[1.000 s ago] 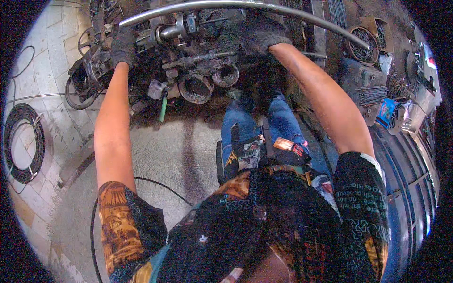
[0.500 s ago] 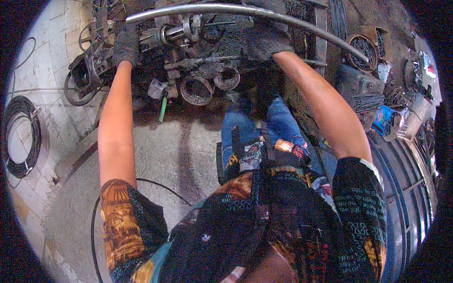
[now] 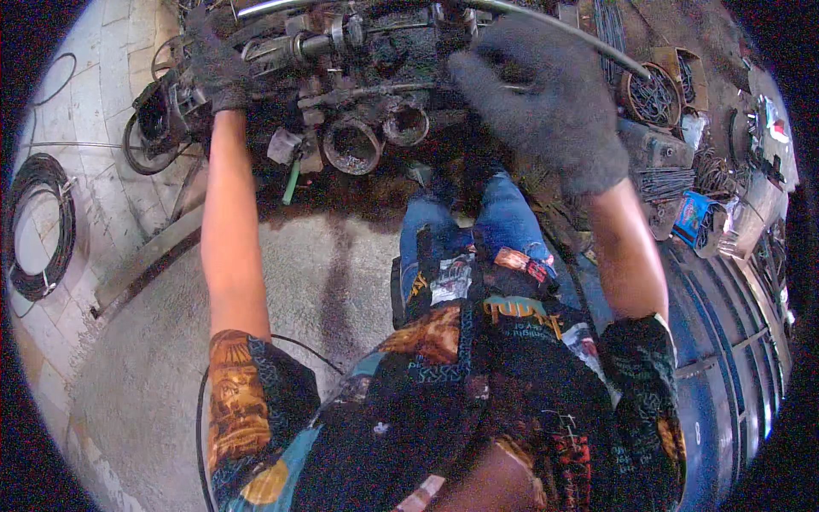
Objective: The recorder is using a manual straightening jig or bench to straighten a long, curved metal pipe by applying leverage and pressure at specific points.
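Note:
A long curved metal tube lies across the far side of a dark, greasy machine, its middle cut off by the picture's upper edge. My left hand, in a dark glove, is at the machine's left end, close to the tube's left end; its fingers blend into the dark metal, so their grip cannot be made out. My gloved right hand is raised in front of the machine's right side, thumb and fingers apart, nothing visible between them. Behind it, the tube is partly hidden. A bright shaft fitting sits between the hands.
Two round open pipe ends face me below the machine, beside a green-ended piece. A black cable coil lies on the left floor. To the right are a bucket of metal pieces, rods, and a blue box.
My right hand has come off the machine area near the tube, back toward me and rightward. The tube and machine sit higher in view. My left hand stays at the left end.

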Tool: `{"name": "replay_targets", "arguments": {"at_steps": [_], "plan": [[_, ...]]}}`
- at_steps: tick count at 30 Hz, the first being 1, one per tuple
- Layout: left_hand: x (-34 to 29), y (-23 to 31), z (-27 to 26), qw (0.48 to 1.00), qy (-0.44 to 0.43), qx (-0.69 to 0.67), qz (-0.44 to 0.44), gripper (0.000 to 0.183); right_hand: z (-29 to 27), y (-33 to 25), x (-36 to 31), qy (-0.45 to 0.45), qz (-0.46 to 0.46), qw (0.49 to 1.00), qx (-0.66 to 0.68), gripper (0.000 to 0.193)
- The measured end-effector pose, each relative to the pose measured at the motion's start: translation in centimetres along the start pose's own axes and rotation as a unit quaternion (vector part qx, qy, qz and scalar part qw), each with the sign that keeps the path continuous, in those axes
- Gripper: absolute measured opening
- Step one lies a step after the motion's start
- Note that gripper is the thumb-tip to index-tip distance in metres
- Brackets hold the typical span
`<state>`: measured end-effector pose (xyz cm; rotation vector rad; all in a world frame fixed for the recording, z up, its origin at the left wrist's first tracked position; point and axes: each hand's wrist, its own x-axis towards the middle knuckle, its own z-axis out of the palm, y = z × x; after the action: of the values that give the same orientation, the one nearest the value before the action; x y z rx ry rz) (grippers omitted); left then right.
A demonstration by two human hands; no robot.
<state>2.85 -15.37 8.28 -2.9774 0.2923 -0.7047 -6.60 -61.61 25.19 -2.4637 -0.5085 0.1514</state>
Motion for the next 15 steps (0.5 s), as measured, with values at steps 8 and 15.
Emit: {"name": "replay_targets", "arguments": {"at_steps": [8, 15], "plan": [[8.5, 11.8, -3.4, 0.994, 0.010, -0.111, 0.024, 0.037, -1.0, 12.3, 4.5, -0.107, 0.042, 0.990, -0.080, 0.053], [8.0, 9.3, -0.4, 0.998, 0.023, -0.045, 0.021, 0.034, -0.6, 7.8, 3.7, -0.098, 0.136, 0.977, -0.131, 0.048]]}}
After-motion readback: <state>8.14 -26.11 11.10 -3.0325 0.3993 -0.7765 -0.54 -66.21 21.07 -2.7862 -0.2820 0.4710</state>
